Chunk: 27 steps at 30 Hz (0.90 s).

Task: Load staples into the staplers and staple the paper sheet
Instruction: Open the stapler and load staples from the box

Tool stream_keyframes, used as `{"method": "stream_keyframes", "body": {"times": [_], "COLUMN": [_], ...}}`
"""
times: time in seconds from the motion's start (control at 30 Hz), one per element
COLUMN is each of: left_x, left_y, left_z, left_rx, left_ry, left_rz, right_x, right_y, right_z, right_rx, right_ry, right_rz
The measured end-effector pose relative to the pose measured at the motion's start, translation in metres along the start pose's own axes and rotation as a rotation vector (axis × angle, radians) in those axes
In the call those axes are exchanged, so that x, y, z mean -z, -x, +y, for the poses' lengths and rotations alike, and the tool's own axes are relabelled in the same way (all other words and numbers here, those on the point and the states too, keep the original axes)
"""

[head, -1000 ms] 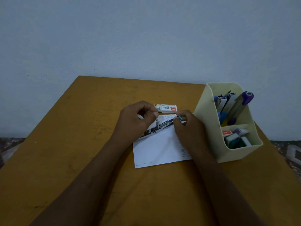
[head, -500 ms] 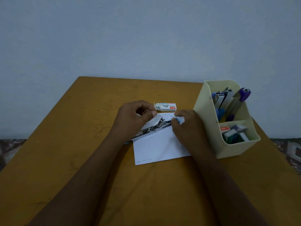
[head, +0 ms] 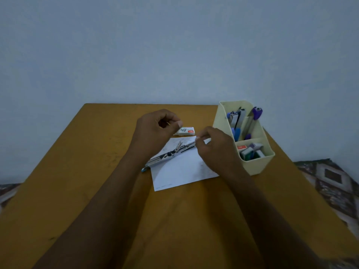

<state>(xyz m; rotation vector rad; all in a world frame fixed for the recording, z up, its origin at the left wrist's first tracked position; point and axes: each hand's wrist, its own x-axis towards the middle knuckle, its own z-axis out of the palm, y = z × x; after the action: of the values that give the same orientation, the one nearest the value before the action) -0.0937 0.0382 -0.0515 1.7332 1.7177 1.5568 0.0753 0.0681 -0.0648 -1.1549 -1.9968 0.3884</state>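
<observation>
Ochre table [head: 97, 171] against a pale wall. An opened stapler [head: 167, 155] lies diagonally across the far-left corner of the paper sheet [head: 180, 171] at mid-table. The right hand [head: 215, 148] pinches its far-right end. The left hand [head: 155, 131] hovers above with curled fingers, thumb to forefinger; whether it holds anything cannot be told. A staple box [head: 185, 131] lies just beyond, and an organiser [head: 258, 166] stands to the right.

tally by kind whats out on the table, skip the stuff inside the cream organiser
opened stapler: 1
paper sheet: 1
staple box: 1
cream organiser: 1
total: 4
</observation>
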Motion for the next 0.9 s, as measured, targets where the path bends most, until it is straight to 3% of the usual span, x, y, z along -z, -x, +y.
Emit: {"method": "stream_keyframes", "body": {"times": [0.37,0.9], "left_x": [-0.054,-0.216], "left_y": [0.018,0.082], "left_z": [0.095,0.196], "left_rx": [-0.189,-0.394], "left_ry": [0.090,0.041], "left_rz": [-0.172,-0.723], "right_x": [0.117,0.261], "right_y": [0.037,0.163], "right_z": [0.016,0.112], "right_rx": [-0.134,-0.604], "right_ry": [0.124,0.135], "right_rz": [0.117,0.289]}}
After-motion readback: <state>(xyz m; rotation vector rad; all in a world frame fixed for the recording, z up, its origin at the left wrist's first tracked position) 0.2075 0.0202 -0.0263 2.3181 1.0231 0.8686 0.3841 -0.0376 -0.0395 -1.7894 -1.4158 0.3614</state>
